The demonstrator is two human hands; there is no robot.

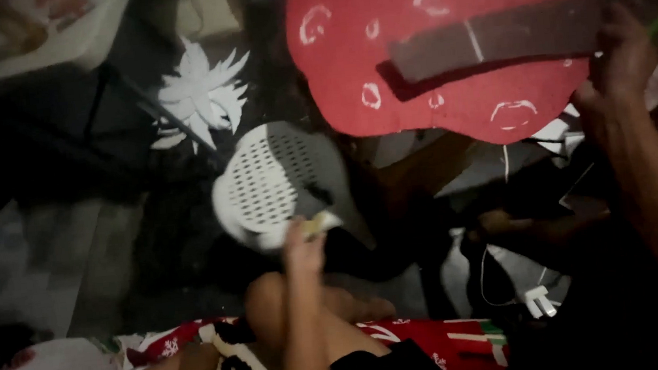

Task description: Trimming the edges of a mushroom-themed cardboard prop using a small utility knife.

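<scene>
While right hand (621,56) grips dark strip (499,39) | left hand (304,243) pinches yellowish scrap (318,224) | basket (265,184) empty

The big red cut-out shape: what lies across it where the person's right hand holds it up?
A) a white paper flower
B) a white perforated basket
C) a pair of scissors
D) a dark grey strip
D: a dark grey strip runs across the red cut-out shape, its end at the right hand; the white paper flower and the white perforated basket lie apart, lower left.
</scene>
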